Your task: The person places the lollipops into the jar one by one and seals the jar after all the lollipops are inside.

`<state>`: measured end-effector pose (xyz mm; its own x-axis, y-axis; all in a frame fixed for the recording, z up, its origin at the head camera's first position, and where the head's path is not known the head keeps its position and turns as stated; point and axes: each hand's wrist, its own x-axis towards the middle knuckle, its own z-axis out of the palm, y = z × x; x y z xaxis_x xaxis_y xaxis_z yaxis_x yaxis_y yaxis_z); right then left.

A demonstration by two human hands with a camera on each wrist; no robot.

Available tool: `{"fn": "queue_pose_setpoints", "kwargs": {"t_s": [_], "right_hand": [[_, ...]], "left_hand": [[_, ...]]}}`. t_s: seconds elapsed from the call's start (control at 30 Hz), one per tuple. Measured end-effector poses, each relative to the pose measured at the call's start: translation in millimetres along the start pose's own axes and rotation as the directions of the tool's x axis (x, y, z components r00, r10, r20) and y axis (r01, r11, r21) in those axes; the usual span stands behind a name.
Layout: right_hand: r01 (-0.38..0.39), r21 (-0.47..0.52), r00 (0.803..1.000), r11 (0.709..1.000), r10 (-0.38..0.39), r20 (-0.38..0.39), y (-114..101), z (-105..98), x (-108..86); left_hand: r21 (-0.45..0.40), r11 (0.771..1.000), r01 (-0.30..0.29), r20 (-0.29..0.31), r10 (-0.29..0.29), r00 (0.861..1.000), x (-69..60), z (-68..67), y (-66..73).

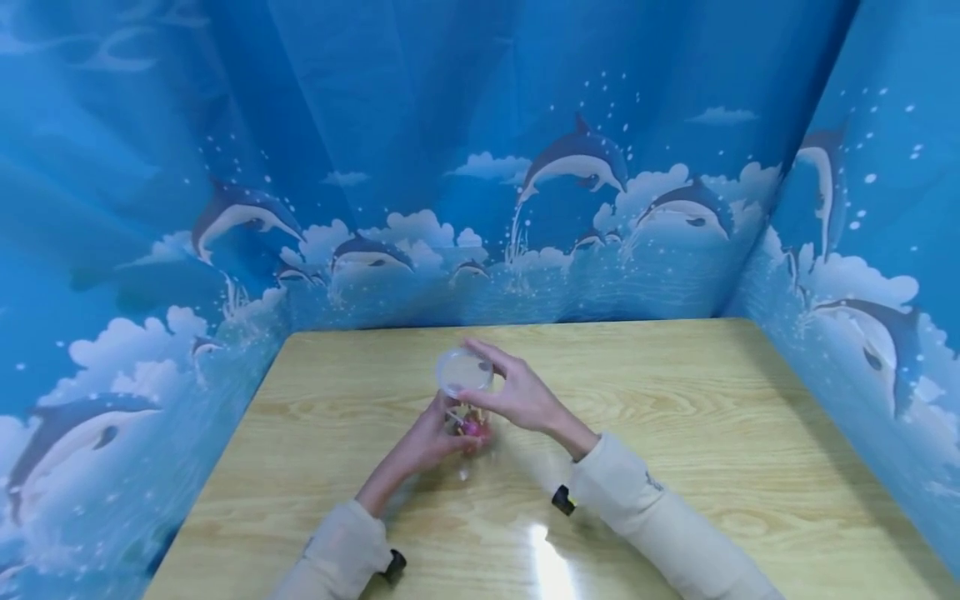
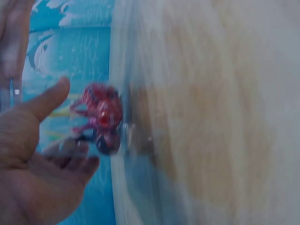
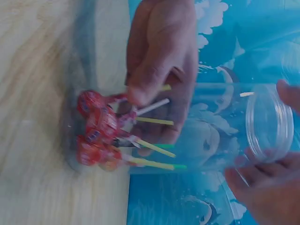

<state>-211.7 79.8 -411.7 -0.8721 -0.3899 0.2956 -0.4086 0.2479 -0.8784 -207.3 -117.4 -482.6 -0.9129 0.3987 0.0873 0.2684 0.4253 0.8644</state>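
Observation:
A tall clear jar point(image 3: 211, 129) stands upright on the table, its outline clearest in the right wrist view. Wrapped lollipops point(image 3: 96, 126), mostly red, lie heads down at its bottom with yellow, white and green sticks pointing up. My left hand point(image 1: 427, 437) grips the jar's side, thumb and fingers curved round it. At the top, my right hand point(image 1: 521, 396) holds the rim of a round clear lid point(image 1: 463, 372) between thumb and fingers. The lid is at the jar's mouth; whether it is screwed tight I cannot tell.
The light wood-grain table point(image 1: 675, 400) extends to both sides of the hands. Blue dolphin-printed curtains point(image 1: 420, 167) stand behind it and along its sides. A bright light reflection shows near the front of the table.

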Motion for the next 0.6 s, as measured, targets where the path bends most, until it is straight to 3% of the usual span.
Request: {"fn": "queue_pose_setpoints", "kwargs": {"t_s": [0.07, 0.17, 0.27, 0.33, 0.43, 0.53, 0.6], "right_hand": [[0.024, -0.036, 0.996, 0.999, -0.026, -0.082, -0.2, 4.4, -2.0], [0.031, -0.125, 0.970, 0.992, -0.060, -0.236, -3.2, 14.8, -5.8], [-0.004, -0.156, 0.962, 0.988, -0.039, -0.271, -6.5, 17.3, -6.7], [-0.031, -0.114, 0.980, 0.993, 0.008, -0.201, -6.6, 11.3, -5.4], [-0.027, -0.016, 1.000, 0.999, 0.027, 0.004, -2.8, -5.6, -1.6], [0.000, 0.064, 0.983, 0.998, -0.012, 0.181, 2.5, -20.3, 2.0], [0.018, 0.085, 0.977, 0.996, -0.036, 0.209, 5.7, -24.0, 2.7]], "left_hand": [[0.016, 1.000, 0.011, -0.049, -0.010, 0.999, -1.0, 5.4, 2.6], [0.045, 0.999, 0.014, -0.135, -0.008, 0.991, -2.6, 14.1, 7.3], [0.057, 0.998, 0.009, -0.162, 0.001, 0.987, -2.1, 18.3, 9.8], [0.049, 0.999, 0.005, -0.130, 0.001, 0.992, -1.5, 16.7, 9.2], [0.009, 1.000, 0.015, -0.028, -0.015, 0.999, -0.4, 10.1, 6.2], [-0.012, 0.999, 0.045, 0.048, -0.044, 0.998, -0.4, 4.3, 4.9], [-0.009, 0.999, 0.039, 0.053, -0.039, 0.998, -0.5, 3.9, 4.5]]}}
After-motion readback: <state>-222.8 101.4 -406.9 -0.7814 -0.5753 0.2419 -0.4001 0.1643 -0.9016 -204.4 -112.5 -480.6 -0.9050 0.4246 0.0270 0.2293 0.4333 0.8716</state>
